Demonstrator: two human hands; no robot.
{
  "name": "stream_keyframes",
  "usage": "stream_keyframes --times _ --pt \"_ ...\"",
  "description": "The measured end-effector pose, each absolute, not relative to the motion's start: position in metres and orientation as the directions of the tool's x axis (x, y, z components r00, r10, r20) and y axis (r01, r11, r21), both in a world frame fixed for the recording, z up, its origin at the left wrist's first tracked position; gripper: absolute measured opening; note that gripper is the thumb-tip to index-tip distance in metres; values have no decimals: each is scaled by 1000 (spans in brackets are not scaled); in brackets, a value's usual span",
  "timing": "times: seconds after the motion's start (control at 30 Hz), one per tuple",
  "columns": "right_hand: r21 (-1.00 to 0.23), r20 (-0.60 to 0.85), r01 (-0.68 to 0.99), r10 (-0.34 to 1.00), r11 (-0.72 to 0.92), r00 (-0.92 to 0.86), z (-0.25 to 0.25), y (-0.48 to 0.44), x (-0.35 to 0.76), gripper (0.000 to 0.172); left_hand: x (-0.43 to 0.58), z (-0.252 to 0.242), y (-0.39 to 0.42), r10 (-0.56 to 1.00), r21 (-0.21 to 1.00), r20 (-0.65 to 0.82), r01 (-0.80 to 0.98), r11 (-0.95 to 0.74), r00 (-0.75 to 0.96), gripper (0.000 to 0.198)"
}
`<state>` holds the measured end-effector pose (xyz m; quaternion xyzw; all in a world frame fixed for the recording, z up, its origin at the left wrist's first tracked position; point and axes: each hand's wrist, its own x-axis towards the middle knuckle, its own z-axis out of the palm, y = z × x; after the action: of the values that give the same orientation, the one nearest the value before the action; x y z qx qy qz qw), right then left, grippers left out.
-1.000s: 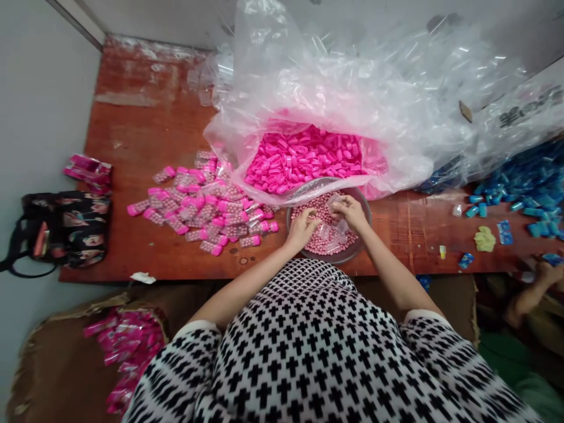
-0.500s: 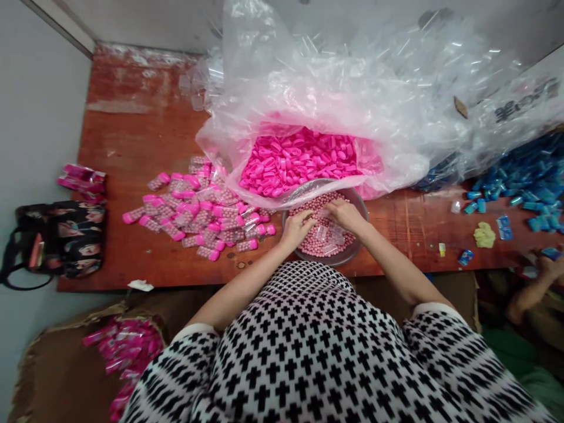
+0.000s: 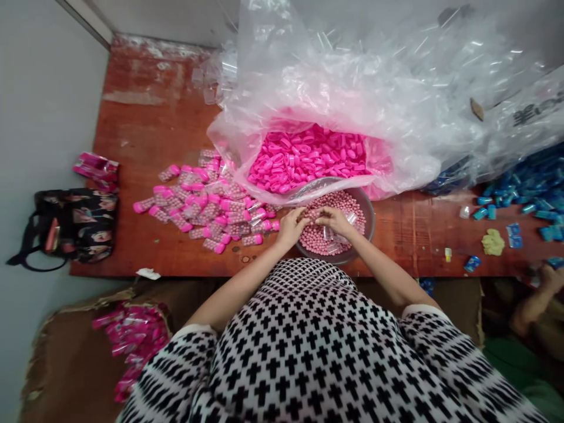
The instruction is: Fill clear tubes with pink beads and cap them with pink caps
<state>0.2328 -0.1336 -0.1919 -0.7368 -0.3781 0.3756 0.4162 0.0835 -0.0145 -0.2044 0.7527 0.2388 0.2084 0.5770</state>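
My left hand is over the left side of a grey bowl, its fingers curled in a pinch. Facing it, my right hand also has bent, closed fingers. The fingertips nearly meet above pink beads that fill the bowl. Something small and pinkish seems to be between them, but it blends into the beads. Clear plastic containers lie on the beads below my right hand. Behind the bowl, an open plastic bag holds bright pink caps and overlaps the bowl's rim.
Bead-filled bottles with pink caps are heaped left of the bowl. A floral bag and pink packets are farther left. Blue containers and a yellow cloth-like piece lie right, near another person's hand. A box below holds pink packets.
My right hand has moved left from the beads, up to the fingertips of my left hand. More of the clear containers in the bowl now shows. The whole view has shifted slightly.
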Motion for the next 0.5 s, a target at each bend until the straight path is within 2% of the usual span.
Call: stream_keyframes --times 0.1,0.2,0.3,0.4,0.5 --pt "-945 -238 88 849 -314 472 -179 -141 224 30 91 -202 -21 549 983 28 77 -168 835 28" --pt "-948 -210 104 835 -302 508 -165 -147 219 38 95 -203 -24 538 997 14 28 -71 843 28" --pt "-906 -124 305 871 -295 475 -149 -152 221 47 95 -207 -23 519 999 -2 -18 32 855 32" --pt "-815 -24 528 924 -238 381 -136 -153 224 36 93 -209 -21 466 991 -12 -52 123 885 37" --pt "-747 22 633 945 -201 326 -131 -150 221 25 90 -207 -21 431 989 -5 -58 135 902 40"
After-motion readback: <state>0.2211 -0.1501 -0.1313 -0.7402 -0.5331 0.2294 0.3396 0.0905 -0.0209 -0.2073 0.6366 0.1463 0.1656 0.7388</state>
